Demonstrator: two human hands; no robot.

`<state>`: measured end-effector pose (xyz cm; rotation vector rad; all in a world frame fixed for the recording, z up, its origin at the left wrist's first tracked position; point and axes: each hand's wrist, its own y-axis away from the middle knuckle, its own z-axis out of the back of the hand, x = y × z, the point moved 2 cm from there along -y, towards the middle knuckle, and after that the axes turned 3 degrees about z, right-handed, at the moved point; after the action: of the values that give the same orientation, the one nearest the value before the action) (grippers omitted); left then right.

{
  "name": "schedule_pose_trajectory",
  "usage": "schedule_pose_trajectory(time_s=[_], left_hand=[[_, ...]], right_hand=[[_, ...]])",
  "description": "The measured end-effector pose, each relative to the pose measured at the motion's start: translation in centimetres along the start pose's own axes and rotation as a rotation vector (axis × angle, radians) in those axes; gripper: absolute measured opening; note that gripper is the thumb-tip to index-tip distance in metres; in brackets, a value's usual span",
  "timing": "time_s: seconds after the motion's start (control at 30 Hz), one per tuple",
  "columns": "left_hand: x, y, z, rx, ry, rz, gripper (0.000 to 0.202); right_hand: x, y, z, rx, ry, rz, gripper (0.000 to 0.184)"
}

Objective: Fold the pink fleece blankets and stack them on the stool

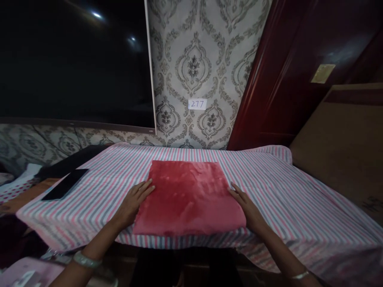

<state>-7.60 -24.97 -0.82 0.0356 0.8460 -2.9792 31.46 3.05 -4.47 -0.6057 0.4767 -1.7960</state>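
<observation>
A red, plush-looking piece of cloth (188, 199) lies flat, roughly square, near the front edge of the table. Its nap shows darker and lighter patches, the lighter ones on the right and along the front. My left hand (133, 203) rests at the cloth's left edge, fingers stretched out with the tips on it. At the opposite edge, my right hand (247, 207) lies with its fingers extended and touching the cloth's side. Neither hand grips anything. Beneath the cloth is a striped pink, grey and white tablecloth (269, 187).
A dark phone-like slab (66, 184) lies on the tablecloth at the left. Behind hangs a large black television (74, 59) beside patterned wallpaper with a paper label (197, 104) reading 277. A cardboard box (341, 143) stands at the right, before a dark red door (287, 71).
</observation>
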Motion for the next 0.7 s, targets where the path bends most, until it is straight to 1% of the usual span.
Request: schedule_pose_trajectory(time_s=[0.1, 0.17, 0.23, 0.3, 0.4, 0.47, 0.53, 0.6, 0.7], left_hand=[[0.2, -0.5, -0.2, -0.017, -0.054, 0.047, 0.083], [0.5, -0.7, -0.4, -0.038, -0.076, 0.076, 0.076], [0.8, -0.9, -0.8, -0.054, -0.066, 0.084, 0.068], [1.2, -1.3, -1.1, -0.057, -0.011, 0.096, 0.056], [1.4, -2.4, -1.0, -0.091, 0.149, 0.152, 0.045], [1.2, -3.5, -0.2, -0.138, 0.29, 0.201, 0.041], [0.8, -4.9, 1.3, -0.186, 0.398, 0.247, 0.038], [0.3, -6.4, 3.4, -0.241, 0.488, 0.309, 0.039], [-0.3, -8.9, 7.3, -0.313, 0.648, 0.461, 0.043]], right_hand=[[-0.4, -1.2, -0.3, -0.031, -0.024, 0.043, 0.064], [-0.8, -1.7, -0.8, -0.032, -0.058, 0.03, 0.055], [-1.1, -1.8, -1.4, -0.028, -0.118, -0.027, 0.048], [-1.3, -2.0, -2.1, -0.046, -0.203, -0.094, 0.042], [-1.0, -2.9, -2.2, -0.147, -0.358, -0.199, 0.037], [-0.7, -4.2, -1.2, -0.245, -0.465, -0.274, 0.036], [-0.2, -5.8, 0.6, -0.327, -0.553, -0.347, 0.035], [0.2, -7.6, 3.1, -0.388, -0.588, -0.414, 0.032], [0.8, -10.2, 7.1, -0.506, -0.617, -0.447, 0.03]])
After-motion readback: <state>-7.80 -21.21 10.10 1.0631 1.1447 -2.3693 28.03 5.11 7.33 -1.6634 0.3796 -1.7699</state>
